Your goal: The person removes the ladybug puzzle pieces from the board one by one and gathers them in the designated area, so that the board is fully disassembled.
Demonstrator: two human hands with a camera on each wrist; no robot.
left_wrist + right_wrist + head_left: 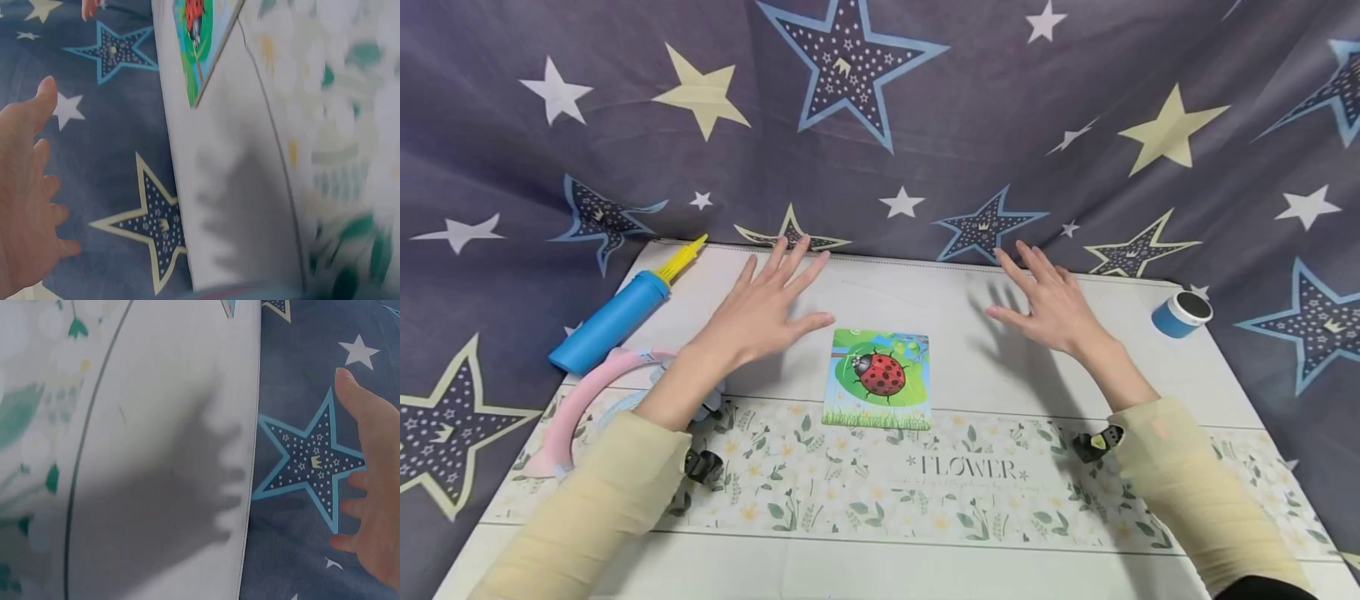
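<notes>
The left hand [760, 304] and right hand [1051, 302] were both held spread; between and below them, one flat, squarish ladybug board [880, 379] (grass-bordered) was laid on the floral-banded tablecloth [910, 292], flanked by one cylindrical pump [613, 321] and one squat jar [1177, 317].

Head view forward-down; wrist views closer; tabletop [895, 292] shared.

The word "FLOWER" [967, 468] is printed on the white tablecloth [895, 292], above a tiny illegible line [966, 487].
</notes>
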